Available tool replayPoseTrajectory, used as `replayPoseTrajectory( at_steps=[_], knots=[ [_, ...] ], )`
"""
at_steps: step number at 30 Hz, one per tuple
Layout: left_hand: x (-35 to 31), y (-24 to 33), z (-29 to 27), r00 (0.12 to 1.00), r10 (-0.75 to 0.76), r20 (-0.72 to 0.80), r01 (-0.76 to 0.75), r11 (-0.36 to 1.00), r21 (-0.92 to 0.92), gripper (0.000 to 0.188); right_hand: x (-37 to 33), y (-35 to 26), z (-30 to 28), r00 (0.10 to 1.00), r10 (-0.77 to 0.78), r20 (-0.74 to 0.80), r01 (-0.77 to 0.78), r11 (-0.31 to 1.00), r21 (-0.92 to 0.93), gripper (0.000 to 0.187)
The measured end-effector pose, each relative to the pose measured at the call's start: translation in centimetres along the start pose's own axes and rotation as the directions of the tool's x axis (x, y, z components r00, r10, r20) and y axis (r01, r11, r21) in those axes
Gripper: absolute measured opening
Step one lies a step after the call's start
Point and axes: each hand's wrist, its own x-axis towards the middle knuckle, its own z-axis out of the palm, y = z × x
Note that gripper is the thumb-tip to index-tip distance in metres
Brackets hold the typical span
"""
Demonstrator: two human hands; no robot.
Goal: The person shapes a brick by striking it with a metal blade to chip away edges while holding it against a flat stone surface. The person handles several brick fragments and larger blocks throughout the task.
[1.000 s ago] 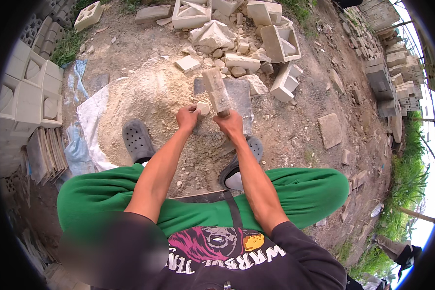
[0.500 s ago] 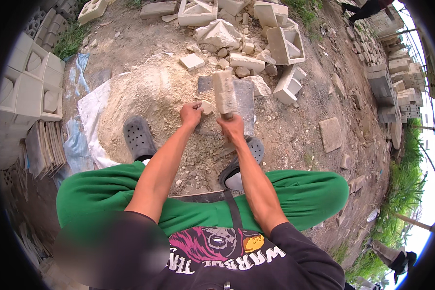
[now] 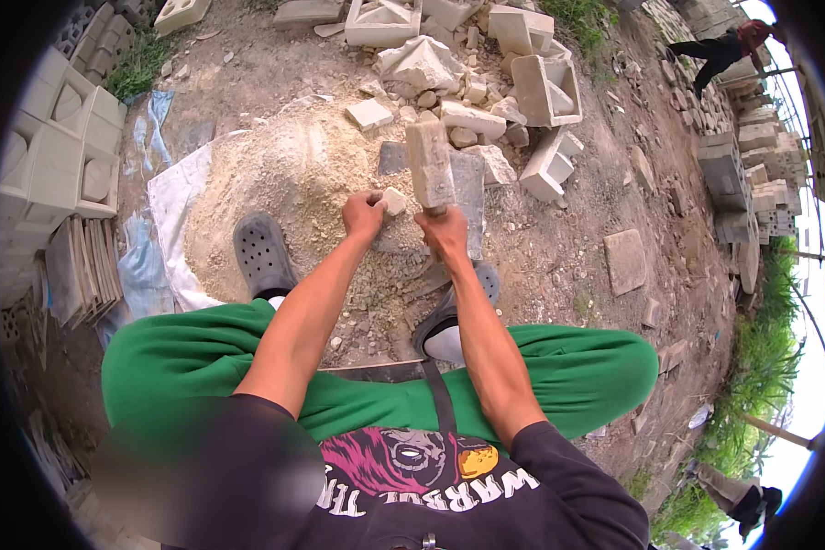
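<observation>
Honestly, fingers look way too close to that hammer.

Biggest worry: the right hand (image 3: pixel 445 234), fisted around the handle, has the stone-grey mallet (image 3: pixel 429 165) raised over the dark slab (image 3: pixel 463 188), and a slightly off swing could land on the left hand (image 3: pixel 365 215) pinching the small stone chunk (image 3: pixel 394 201) on the slab's edge beside the rubble heap (image 3: pixel 284 183). Versus a second ago, the mallet sits higher and more upright.

Both bare forearms reach far forward, converging. The left hand (image 3: pixel 364 215) is curled with fingers pinched closed; the right hand (image 3: pixel 443 234), just beside it, is clenched in a fist.
</observation>
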Motion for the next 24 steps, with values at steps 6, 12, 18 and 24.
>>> replayPoseTrajectory(
  at_steps=[6,12,18,24],
  knots=[
    [0.5,-0.2,0.6,1.0,0.005,0.004,-0.005,1.0,0.009,0.027,-0.2,-3.4,0.4,0.894,-0.339,-0.292,0.329,0.94,-0.083,0.03],
    [1.2,0.3,0.8,1.0,0.023,-0.002,-0.023,0.998,0.052,0.026,-1.3,3.0,2.1,0.997,0.055,-0.047,-0.057,0.998,-0.036,0.029],
    [0.2,0.6,0.3,0.999,0.034,0.014,-0.034,0.998,0.043,0.026,-0.1,-1.7,0.3,0.985,-0.077,-0.155,0.065,0.995,-0.081,0.029],
    [0.3,1.4,0.9,0.998,0.007,0.055,-0.007,1.0,0.013,0.025,-1.5,3.5,3.2,0.977,-0.109,-0.183,0.067,0.972,-0.225,0.032]
  ],
)
